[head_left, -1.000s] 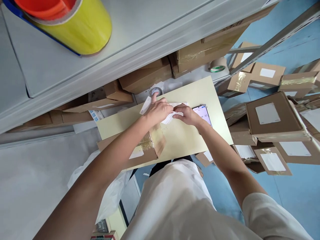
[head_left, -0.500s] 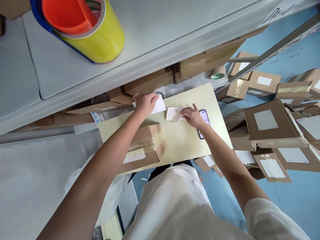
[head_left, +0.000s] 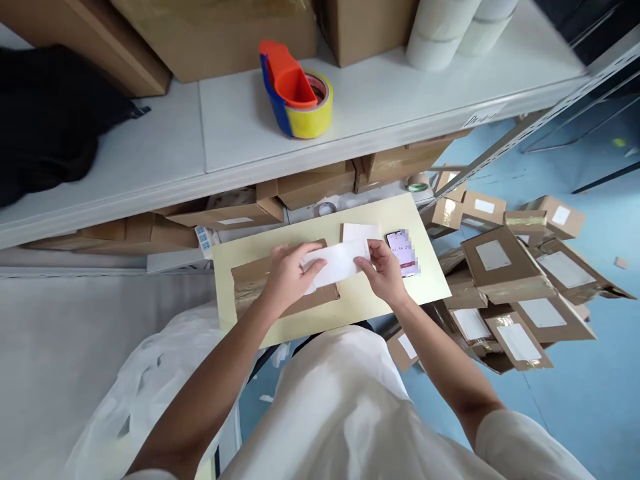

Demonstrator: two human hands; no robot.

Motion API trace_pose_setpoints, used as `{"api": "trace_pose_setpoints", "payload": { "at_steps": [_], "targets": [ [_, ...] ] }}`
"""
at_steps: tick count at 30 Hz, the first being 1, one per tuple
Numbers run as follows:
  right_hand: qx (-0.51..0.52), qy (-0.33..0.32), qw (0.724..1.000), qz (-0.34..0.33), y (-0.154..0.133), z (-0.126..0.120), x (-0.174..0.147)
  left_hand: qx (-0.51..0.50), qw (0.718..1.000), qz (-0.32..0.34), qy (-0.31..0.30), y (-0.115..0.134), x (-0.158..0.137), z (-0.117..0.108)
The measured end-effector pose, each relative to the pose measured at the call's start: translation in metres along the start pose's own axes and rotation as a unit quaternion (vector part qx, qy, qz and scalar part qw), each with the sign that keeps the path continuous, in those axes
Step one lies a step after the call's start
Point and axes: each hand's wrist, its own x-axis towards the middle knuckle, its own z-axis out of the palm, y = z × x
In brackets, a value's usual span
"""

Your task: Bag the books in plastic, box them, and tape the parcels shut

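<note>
Left hand (head_left: 290,277), right hand (head_left: 385,268) pinch opposite ends of white paper strip (head_left: 341,262), held partly over carton (head_left: 249,290) on table (head_left: 430,272). Step: paper handling, likely. Next move seems to call for steady two-ended grip.

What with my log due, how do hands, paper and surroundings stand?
Left hand, right hand: both gripping white paper. Cardboard box on table, partly hidden by left hand. Phone beside right hand.
</note>
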Motion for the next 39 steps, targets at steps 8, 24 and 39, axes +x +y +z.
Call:
{"api": "trace_pose_setpoints", "payload": {
  "at_steps": [8,24,39],
  "targets": [
    [-0.288,-0.003,0.93,-0.226,-0.075,0.063,-0.09,-0.42,0.894,-0.143,0.06,-0.029,-0.107,0.0],
    [-0.313,-0.016,0.902,-0.296,-0.119,0.121,-0.149,-0.605,0.792,-0.069,0.038,-0.044,-0.194,-0.036],
    [-0.253,-0.038,0.912,-0.319,-0.109,0.12,-0.162,-0.5,0.865,0.018,0.03,-0.06,-0.201,-0.029]
  ]
}}
